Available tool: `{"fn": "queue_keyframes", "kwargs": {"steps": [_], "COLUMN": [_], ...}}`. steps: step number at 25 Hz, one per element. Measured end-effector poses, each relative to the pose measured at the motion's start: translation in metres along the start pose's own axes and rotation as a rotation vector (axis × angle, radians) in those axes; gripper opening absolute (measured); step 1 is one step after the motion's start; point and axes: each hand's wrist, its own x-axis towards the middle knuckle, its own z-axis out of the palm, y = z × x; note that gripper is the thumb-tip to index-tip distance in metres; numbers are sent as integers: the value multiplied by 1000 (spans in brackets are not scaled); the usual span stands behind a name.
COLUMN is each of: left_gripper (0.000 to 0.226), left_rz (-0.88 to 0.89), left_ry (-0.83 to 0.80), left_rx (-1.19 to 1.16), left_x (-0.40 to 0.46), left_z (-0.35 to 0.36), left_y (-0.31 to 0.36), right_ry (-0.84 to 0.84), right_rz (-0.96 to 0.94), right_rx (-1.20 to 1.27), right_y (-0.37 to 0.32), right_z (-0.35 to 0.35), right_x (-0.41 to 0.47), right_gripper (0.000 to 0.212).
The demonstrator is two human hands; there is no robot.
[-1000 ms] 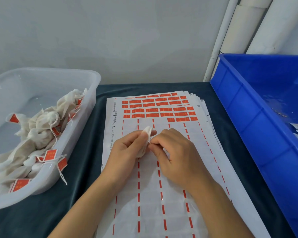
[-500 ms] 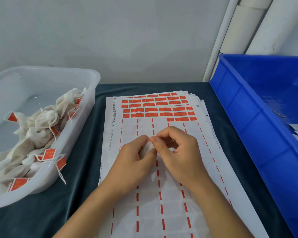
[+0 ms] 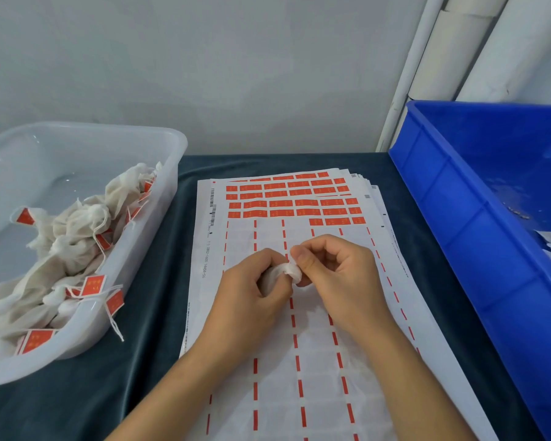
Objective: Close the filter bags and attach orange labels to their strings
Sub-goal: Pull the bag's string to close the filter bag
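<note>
Pinching soft, crumpled, perhaps gauzy filter bag point(image 3: 287, 271)

White tub point(image 3: 172, 192) blocks left, blue crate point(image 3: 433, 218) right; sheets point(image 3: 268, 393) between open.

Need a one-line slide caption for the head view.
Both hands, left hand and right hand, pinch a white filter bag above the label sheet.

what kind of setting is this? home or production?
Probably a small hand-packing workbench. A stack of sheets of orange labels lies on the cloth, a clear plastic tub holds finished labelled white filter bags, and a blue plastic crate stands to the right.
</note>
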Motion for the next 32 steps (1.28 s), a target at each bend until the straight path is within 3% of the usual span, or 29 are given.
{"fn": "queue_keyframes", "kwargs": {"steps": [4, 12, 20, 25, 28, 32], "left_gripper": [9, 11, 13, 17, 16, 18], "left_rz": [41, -89, -132, -130, -122, -121], "left_ry": [-73, 112, 122, 70, 21, -77], "left_rx": [-69, -134, -188, -166, -138, -208], "left_x": [1, 4, 8, 6, 6, 6], "left_z": [-5, -3, -7, -6, -6, -6], "left_y": [1, -2, -4, -3, -3, -1], "right_ry": [-6, -34, -96, -49, 4, 26], "right_rz": [66, 34, -60, -225, -241, -210], "right_rx": [69, -148, -222, -187, -256, -286], "right_y": [-1, 3, 3, -3, 0, 2], "right_z": [0, 8, 11, 9, 7, 6], "right_x": [0, -3, -3, -4, -4, -2], "right_gripper": [12, 6, 6, 10, 2, 13]}}
